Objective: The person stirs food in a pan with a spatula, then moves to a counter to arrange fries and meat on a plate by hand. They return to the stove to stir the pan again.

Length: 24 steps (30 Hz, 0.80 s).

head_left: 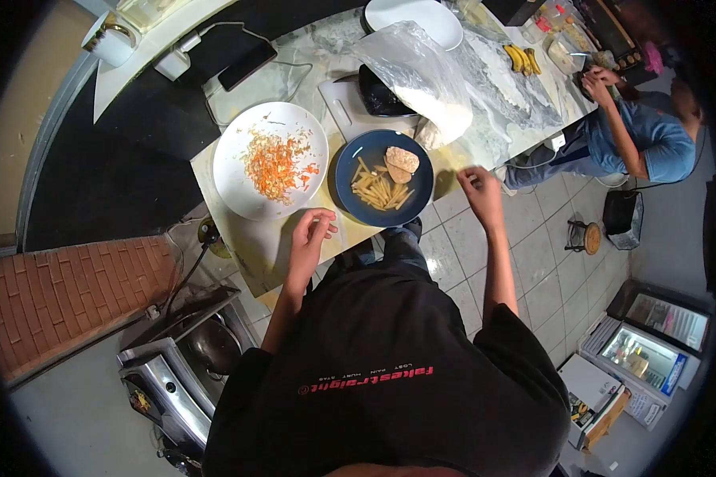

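My left hand (313, 232) is over the counter's front edge, its fingers loosely bent and apart, with nothing seen in them. Just beyond it lies a large white plate (231, 171) with shredded orange and pale vegetables (277, 163). To the right of that, a dark blue plate (344, 187) holds pale cut sticks (380, 189) and two light brown pieces (402, 161), apparently in liquid. My right hand (480, 191) hangs in the air right of the blue plate, fingers curved and slightly apart; nothing shows in it.
A clear plastic bag (422, 71) of white powder leans over a black container (378, 94) behind the blue plate. A phone (247, 66), bananas (523, 60) and a white platter (422, 20) lie farther back. Another person (652, 135) works at the right. A wok (213, 348) sits lower left.
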Motion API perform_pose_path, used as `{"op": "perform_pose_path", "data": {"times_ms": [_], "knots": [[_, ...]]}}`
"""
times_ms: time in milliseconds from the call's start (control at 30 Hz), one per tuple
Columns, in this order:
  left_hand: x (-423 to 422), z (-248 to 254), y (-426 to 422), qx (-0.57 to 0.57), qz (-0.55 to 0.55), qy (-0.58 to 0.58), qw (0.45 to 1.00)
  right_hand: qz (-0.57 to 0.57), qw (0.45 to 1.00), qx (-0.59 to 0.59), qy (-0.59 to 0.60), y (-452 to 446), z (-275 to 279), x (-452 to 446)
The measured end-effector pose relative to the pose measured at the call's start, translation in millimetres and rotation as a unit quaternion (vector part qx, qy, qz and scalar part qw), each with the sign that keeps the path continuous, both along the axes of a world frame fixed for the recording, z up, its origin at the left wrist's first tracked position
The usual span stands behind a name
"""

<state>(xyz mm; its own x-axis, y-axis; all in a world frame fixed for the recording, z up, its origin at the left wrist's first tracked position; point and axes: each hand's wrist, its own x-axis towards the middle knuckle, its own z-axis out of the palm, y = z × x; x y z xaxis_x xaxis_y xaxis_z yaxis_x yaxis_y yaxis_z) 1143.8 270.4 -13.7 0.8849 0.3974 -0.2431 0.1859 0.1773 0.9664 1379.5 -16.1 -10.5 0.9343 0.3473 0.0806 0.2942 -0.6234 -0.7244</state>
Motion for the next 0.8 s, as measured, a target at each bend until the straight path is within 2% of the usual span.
{"op": "perform_pose_path", "data": {"times_ms": [100,133,167,200,233,300,333,433,500,567,667,733,800], "knots": [[0.1,-2.5,0.9,-0.006,0.003,-0.004,1.0,-0.029,0.986,-0.113,0.118,-63.3,-25.2,-5.8],[-0.8,-2.9,1.2,-0.009,0.002,-0.001,1.0,-0.03,0.986,-0.114,0.119,-80.9,-43.2,-18.7],[-0.4,-3.9,2.2,-0.008,0.001,-0.003,1.0,-0.069,0.926,-0.371,0.028,-95.7,-62.2,-31.5],[0.9,-5.8,2.8,-0.009,-0.007,0.005,1.0,-0.104,0.792,-0.599,-0.065,-102.3,-71.4,-34.7],[3.1,-7.1,3.0,-0.01,-0.015,0.014,1.0,-0.104,0.792,-0.598,-0.067,-96.0,-67.5,-31.7],[8.5,-7.0,3.1,-0.012,-0.023,0.007,1.0,-0.109,0.922,-0.371,0.0,-66.5,-42.2,-41.9],[9.7,-6.8,2.4,-0.014,-0.03,0.0,0.999,-0.081,0.958,-0.271,-0.058,-51.9,-33.5,-40.8],[17.0,-2.8,-0.1,-0.01,-0.048,-0.004,0.999,0.001,0.999,-0.028,-0.029,12.1,18.1,-42.9],[18.6,-6.2,-1.6,-0.02,-0.049,-0.009,0.999,0.112,0.993,0.017,0.015,43.1,35.6,-46.2],[18.4,-6.1,-2.6,-0.021,-0.052,-0.011,0.998,0.217,0.976,-0.002,0.002,64.4,19.4,-46.0],[13.7,-6.4,-3.7,-0.02,-0.047,-0.011,0.999,0.256,0.966,-0.027,-0.012,80.4,1.0,-50.2],[7.7,-8.3,-1.9,-0.01,-0.035,-0.008,0.999,0.246,0.962,-0.115,-0.039,84.1,-1.2,-55.5],[4.1,-9.6,-1.8,-0.003,-0.028,-0.008,1.0,0.245,0.958,-0.131,-0.073,87.5,-2.0,-60.0]]}}
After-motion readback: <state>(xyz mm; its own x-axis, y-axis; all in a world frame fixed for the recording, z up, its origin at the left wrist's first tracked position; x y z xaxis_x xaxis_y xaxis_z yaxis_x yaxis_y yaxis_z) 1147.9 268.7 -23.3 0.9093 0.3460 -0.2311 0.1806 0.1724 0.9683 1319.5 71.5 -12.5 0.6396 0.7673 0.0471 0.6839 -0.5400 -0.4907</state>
